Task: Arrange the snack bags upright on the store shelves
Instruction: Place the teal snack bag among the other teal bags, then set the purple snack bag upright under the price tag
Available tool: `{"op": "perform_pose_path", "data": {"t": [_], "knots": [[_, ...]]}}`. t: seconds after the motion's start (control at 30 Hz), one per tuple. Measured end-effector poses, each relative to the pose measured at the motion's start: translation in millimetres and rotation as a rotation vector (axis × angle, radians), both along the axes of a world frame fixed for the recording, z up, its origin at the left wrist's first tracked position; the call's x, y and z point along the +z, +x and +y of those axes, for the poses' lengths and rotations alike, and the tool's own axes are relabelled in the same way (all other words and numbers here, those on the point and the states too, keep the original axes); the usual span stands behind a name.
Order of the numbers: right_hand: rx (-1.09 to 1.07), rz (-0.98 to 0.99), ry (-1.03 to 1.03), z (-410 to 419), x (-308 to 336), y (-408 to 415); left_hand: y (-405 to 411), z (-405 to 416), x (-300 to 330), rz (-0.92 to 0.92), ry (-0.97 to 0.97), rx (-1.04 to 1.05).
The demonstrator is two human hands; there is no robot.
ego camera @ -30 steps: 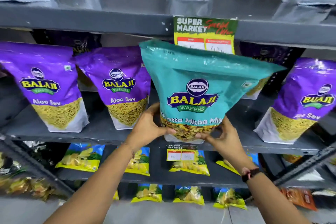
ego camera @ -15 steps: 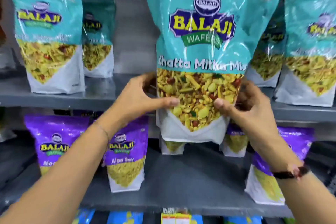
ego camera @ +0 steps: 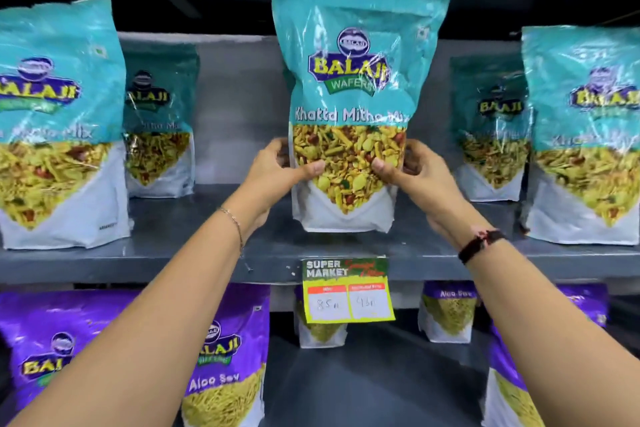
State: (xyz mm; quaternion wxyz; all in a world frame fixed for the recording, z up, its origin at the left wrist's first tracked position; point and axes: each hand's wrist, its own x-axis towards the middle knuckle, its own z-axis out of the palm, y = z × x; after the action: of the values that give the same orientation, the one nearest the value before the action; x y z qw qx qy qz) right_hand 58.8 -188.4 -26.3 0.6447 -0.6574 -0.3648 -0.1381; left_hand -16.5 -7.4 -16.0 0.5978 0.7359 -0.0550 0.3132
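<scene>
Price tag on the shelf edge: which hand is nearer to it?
Roughly equal; perhaps the right. The price tag hangs below the teal bag. The left hand holds the bag's left edge, the right hand its right edge, both above the tag.

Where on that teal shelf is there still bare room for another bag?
Bare grey shelf lies between the held Khatta Mitha bag and the left rear teal bag, and a narrower gap lies toward the right rear bag. The far left and right ends are crowded, with bags standing two deep.
</scene>
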Motion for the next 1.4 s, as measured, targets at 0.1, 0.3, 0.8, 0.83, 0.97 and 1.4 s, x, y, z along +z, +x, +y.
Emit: {"op": "perform_pose_path", "data": {"t": [0.1,0.3,0.8,0.83,0.97,1.4], "knots": [[-0.002,0.030,-0.042,9,-14,16,14,7,-13,0.069,-0.015,0.017],[-0.060,0.072,-0.119,12,-22,19,21,13,-23,0.096,0.029,0.011],[-0.174,-0.483,-0.570,65,-252,-89,-93,69,-251,-0.101,0.430,0.718],[-0.161,-0.360,-0.621,75,-267,-82,-95,78,-272,-0.014,0.402,0.711],[-0.010,0.107,-0.688,113,-309,-53,-88,111,-337,0.418,0.204,0.643],[0.138,0.435,-0.648,168,-354,-33,-58,154,-365,0.629,-0.014,0.230]]}}
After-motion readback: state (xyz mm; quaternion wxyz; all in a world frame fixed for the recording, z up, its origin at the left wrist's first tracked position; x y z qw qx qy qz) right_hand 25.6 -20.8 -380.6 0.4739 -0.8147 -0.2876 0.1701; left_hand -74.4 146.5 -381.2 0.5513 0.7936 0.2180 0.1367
